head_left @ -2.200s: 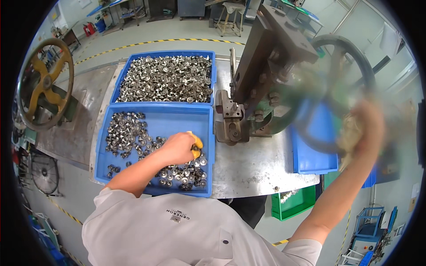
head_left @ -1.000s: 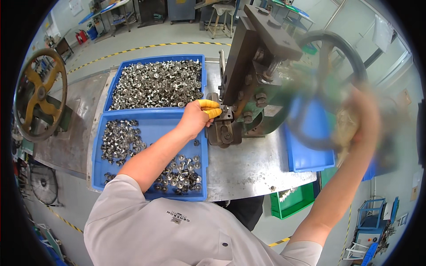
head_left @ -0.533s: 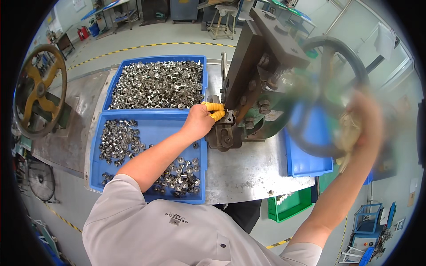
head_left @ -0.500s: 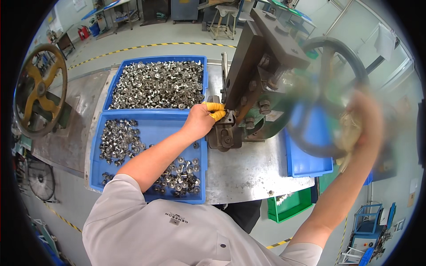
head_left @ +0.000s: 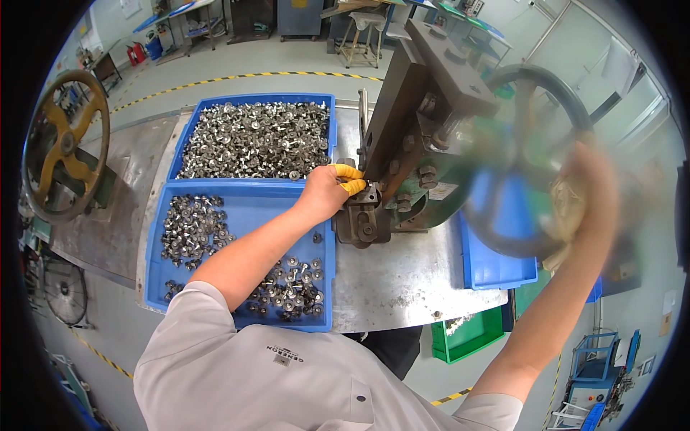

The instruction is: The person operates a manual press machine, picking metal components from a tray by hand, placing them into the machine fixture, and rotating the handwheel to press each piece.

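Observation:
My left hand (head_left: 327,192), with yellow covers on thumb and finger, is closed in a pinch at the small metal fixture (head_left: 366,215) under the hand press (head_left: 395,108). Whatever sits between its fingertips is too small and hidden to make out. On the right, my right hand (head_left: 591,176) is at the rim of the press's dark handwheel (head_left: 528,75) and appears wrapped round it. Motion smears its fingers. A pale yellowish cloth or glove (head_left: 566,212) shows at that hand.
Left of the press, a blue tray (head_left: 241,185) holds loose small metal parts. Behind it, another blue tray (head_left: 334,129) is heaped with them. A blue bin (head_left: 499,276) stands under the handwheel, a green crate (head_left: 471,345) below the table edge. Another yellow-spoked handwheel (head_left: 67,144) stands far left.
The handwheel and my right hand are blurred in both frames, with hardly any shift. My left hand keeps its pinch at the fixture. The view has tilted very slightly.

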A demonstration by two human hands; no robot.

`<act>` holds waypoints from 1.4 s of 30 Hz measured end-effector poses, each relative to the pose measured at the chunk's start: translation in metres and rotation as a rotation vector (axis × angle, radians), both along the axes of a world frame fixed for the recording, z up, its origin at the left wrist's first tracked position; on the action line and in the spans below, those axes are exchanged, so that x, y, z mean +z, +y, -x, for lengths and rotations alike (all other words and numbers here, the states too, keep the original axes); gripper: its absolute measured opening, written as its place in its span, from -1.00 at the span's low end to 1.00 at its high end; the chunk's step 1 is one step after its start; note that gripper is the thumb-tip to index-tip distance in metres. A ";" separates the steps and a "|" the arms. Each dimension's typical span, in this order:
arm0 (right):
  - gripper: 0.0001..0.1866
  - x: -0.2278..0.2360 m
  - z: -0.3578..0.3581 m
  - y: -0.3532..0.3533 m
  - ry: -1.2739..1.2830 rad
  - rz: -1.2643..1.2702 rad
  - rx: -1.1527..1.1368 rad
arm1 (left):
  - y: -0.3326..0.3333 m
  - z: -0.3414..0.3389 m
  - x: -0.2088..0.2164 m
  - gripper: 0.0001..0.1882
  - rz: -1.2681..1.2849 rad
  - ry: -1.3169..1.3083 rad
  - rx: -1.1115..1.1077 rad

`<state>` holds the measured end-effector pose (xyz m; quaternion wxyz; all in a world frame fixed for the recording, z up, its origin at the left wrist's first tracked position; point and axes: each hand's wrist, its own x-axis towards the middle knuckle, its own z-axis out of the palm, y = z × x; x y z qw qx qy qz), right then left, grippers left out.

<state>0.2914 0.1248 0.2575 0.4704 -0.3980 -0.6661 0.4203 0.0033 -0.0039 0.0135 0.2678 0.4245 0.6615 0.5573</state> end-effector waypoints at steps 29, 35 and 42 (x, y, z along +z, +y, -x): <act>-0.54 -0.030 -0.022 -0.016 0.074 0.047 -0.046 | -0.048 0.052 -0.013 -0.59 -0.032 -0.595 -0.051; -0.54 -0.020 -0.022 0.006 0.093 0.025 -0.015 | -0.048 0.029 0.006 -0.67 -0.137 -0.662 -0.180; -0.54 -0.013 -0.017 -0.004 0.116 0.006 0.017 | -0.045 0.018 0.005 -0.76 -0.154 -0.743 -0.122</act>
